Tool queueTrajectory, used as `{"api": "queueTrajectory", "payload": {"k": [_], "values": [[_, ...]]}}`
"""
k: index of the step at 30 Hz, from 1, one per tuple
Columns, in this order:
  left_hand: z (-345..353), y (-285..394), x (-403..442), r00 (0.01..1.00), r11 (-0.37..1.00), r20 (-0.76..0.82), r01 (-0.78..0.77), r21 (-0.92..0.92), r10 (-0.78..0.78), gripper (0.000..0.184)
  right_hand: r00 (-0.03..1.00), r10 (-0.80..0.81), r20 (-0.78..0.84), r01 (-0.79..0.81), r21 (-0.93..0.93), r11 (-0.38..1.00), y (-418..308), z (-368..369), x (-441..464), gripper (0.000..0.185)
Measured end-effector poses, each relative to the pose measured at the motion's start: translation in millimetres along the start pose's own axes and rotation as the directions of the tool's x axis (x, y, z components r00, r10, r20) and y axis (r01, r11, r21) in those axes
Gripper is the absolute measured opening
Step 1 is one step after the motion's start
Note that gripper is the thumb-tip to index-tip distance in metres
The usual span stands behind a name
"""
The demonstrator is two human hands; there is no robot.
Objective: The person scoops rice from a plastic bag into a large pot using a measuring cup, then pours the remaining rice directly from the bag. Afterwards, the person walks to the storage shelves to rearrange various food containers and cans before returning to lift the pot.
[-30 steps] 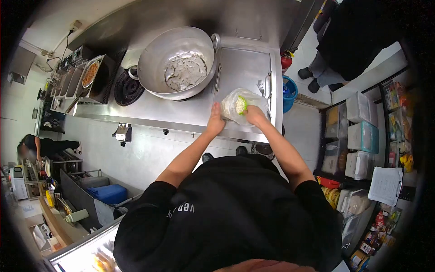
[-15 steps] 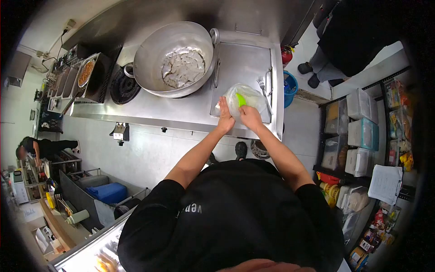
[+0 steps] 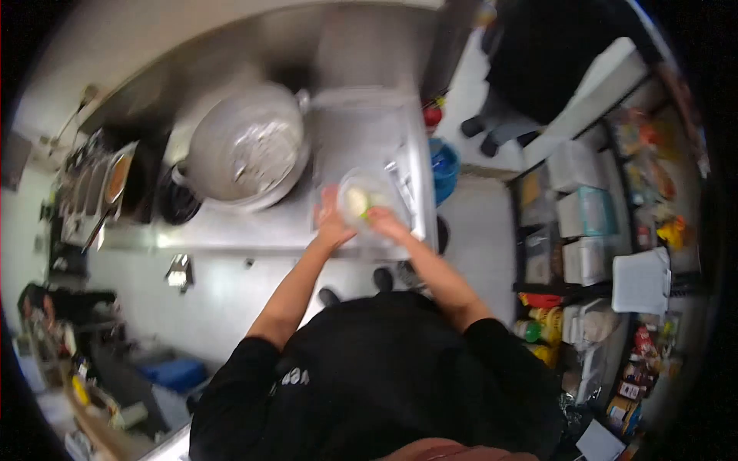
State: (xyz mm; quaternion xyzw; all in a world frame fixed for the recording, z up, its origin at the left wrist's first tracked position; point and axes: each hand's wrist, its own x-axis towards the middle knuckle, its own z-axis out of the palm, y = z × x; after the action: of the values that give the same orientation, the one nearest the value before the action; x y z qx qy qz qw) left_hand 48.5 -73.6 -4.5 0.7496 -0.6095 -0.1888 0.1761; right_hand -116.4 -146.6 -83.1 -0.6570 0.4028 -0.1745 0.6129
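A clear plastic bag with pale contents lies on the steel counter, blurred by motion. My right hand is closed on the handle of a bright green scoop at the bag. A pale mass shows just beyond the green, and I cannot tell whether it sits in the scoop or the bag. My left hand rests against the bag's left side with its fingers stretched out. Forks lie at the right of the recessed steel tray.
A large metal pot with whitish residue stands left of the tray, near a black burner. Right of the counter are a blue bin, a fire extinguisher and shelves with boxes. Another person stands beyond.
The whole view has swung, so the counter appears further left and lower, and blurred. Less green of the scoop shows at the bag, while the pale mass is more visible. Both hands stay at the bag.
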Motion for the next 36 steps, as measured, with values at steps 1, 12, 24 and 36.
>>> {"api": "queueTrajectory", "payload": {"k": [1,12,24,36], "values": [[4,-2,5,0.999,0.991,0.045,-0.024,0.129,0.018,0.114,0.971,-0.219,0.1,0.228,-0.675,0.701,21,0,17,0.02],[3,4,18,0.963,0.955,0.095,-0.263,0.138,0.251,0.115,0.996,-0.043,-0.081,0.023,-0.235,0.972,-27,0,-8,0.029],[-11,5,13,0.917,0.913,0.131,-0.392,0.116,0.377,0.115,0.995,-0.039,-0.091,0.004,-0.358,0.934,-55,1,-13,0.03],[-10,8,14,0.842,0.845,0.207,-0.525,0.104,0.498,0.112,0.97,-0.167,-0.176,0.084,-0.402,0.912,-57,3,-15,0.03]]}}
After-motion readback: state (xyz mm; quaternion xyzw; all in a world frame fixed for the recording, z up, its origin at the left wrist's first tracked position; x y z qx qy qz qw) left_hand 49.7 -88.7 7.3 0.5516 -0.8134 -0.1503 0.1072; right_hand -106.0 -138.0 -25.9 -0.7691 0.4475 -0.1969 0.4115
